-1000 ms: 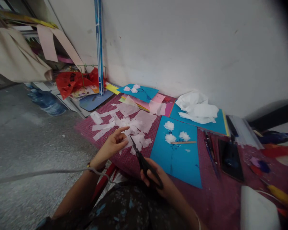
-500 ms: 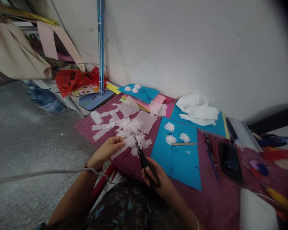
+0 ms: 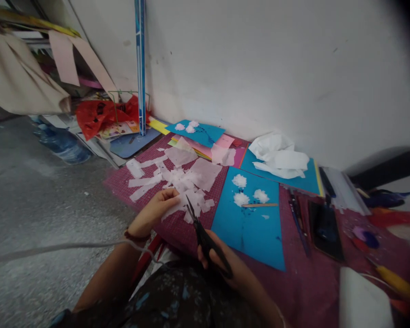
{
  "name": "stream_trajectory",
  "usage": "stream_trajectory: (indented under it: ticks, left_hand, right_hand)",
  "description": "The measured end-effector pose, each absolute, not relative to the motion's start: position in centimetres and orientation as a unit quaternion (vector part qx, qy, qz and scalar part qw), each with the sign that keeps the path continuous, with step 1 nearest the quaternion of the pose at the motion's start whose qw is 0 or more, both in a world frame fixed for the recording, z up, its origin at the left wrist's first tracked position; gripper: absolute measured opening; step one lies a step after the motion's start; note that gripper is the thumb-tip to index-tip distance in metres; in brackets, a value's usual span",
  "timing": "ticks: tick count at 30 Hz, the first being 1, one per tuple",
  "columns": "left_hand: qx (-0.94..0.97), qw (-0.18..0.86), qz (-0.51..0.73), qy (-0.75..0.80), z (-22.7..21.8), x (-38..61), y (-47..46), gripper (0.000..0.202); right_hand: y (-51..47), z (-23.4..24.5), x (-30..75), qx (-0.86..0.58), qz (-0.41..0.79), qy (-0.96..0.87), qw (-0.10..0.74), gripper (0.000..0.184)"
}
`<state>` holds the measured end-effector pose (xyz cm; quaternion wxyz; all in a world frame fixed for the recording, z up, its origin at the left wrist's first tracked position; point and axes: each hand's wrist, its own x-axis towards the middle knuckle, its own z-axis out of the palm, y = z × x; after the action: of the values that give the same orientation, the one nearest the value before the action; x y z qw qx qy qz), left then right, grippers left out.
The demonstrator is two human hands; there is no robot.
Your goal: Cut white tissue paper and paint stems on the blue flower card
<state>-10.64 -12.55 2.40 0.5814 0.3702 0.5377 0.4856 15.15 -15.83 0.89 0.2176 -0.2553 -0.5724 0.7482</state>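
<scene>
My left hand (image 3: 157, 206) pinches a strip of white tissue paper (image 3: 171, 212) above the near left part of the table. In my right hand (image 3: 222, 259) are black-handled scissors (image 3: 200, 230), their blades pointing up and left, beside the strip. Beyond both hands lies a loose heap of cut white paper pieces (image 3: 182, 180), with longer strips (image 3: 140, 182) fanned out to the left. To the right, a blue sheet (image 3: 253, 237) carries three white fluffy paper clumps (image 3: 241, 199), dark painted marks and a thin wooden stick (image 3: 259, 205).
A second blue sheet (image 3: 205, 135) with white clumps lies at the back. Crumpled white paper (image 3: 278, 155) rests by the wall (image 3: 259, 68). Brushes (image 3: 299, 221), a black phone-like slab (image 3: 326, 232) and a yellow-handled tool (image 3: 396, 281) lie right. A grey cord (image 3: 71, 246) crosses my left forearm.
The scissors have drawn slightly back toward me and left, with their blades opened a little. My left hand has shifted slightly up and right, and less of the strip shows.
</scene>
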Motion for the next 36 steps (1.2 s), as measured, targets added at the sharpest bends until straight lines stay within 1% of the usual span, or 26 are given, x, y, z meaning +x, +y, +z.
stream_trajectory:
  ticks: [3,9,14,16,19,23,27,29,33,36]
  left_hand:
    - [0.385,0.59,0.464,0.536,2.1,-10.5,-12.6,0.036]
    - [0.395,0.586,0.455,0.541,2.2,-10.2,-12.4,0.037]
    - [0.393,0.576,0.472,0.539,2.4,-9.8,-12.1,0.035]
    - [0.377,0.584,0.481,0.535,2.3,-9.7,-12.1,0.034]
    - [0.364,0.599,0.479,0.528,1.8,-9.9,-12.4,0.034]
    - [0.353,0.591,0.491,0.534,1.2,-10.5,-12.8,0.035]
    - [0.335,0.559,0.529,0.543,1.5,-10.9,-12.6,0.036]
    - [0.333,0.551,0.535,0.547,1.8,-11.0,-12.4,0.035]
    - [0.353,0.563,0.501,0.554,2.3,-11.0,-12.0,0.031]
    - [0.377,0.579,0.462,0.556,2.4,-10.7,-11.8,0.028]
  right_hand:
    - [-15.6,1.2,14.8,-0.265,0.74,-0.575,0.227,0.068]
    - [-15.6,1.1,14.4,-0.284,0.742,-0.559,0.238,0.07]
    - [-15.6,0.7,14.2,-0.321,0.741,-0.538,0.243,0.065]
    - [-15.6,0.7,14.3,-0.33,0.739,-0.531,0.25,0.067]
    - [-15.5,0.7,14.4,-0.318,0.747,-0.525,0.256,0.07]
    - [-15.7,0.5,14.8,-0.304,0.76,-0.51,0.264,0.067]
    - [-15.8,0.5,15.1,-0.302,0.763,-0.52,0.236,0.065]
    - [-15.8,0.7,15.2,-0.298,0.761,-0.535,0.214,0.068]
    - [-15.6,1.5,15.0,-0.3,0.746,-0.566,0.182,0.075]
    - [-15.4,1.7,14.7,-0.306,0.741,-0.569,0.184,0.071]
